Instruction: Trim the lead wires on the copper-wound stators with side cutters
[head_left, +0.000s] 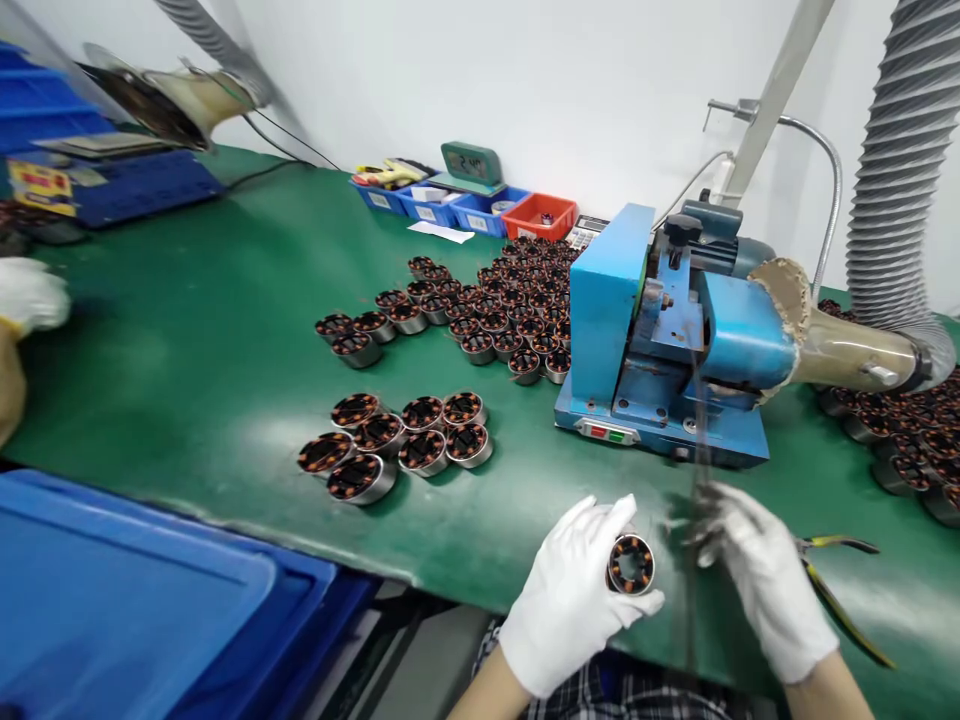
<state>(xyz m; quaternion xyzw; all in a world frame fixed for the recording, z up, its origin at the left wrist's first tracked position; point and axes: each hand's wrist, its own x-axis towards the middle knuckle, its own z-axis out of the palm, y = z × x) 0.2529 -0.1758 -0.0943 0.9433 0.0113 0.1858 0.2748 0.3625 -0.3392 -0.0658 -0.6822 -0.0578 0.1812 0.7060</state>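
Note:
My left hand (574, 590), in a white glove, is wrapped round a small round motor stator (631, 563) with copper windings, held just above the near edge of the green bench (225, 330). My right hand (757, 570), also gloved, is blurred and pinches thin dark wires (697, 420) that run up towards the blue machine (660, 340). Yellow-handled pliers (844, 580) lie on the bench right beside my right hand.
Several stators sit in a small cluster (397, 445) left of centre, a big group (487, 310) behind it, and more at the far right (907, 430). Small bins (465, 205) line the wall. A blue crate (150, 600) sits lower left. Another person's gloved hand (30, 295) shows at the left edge.

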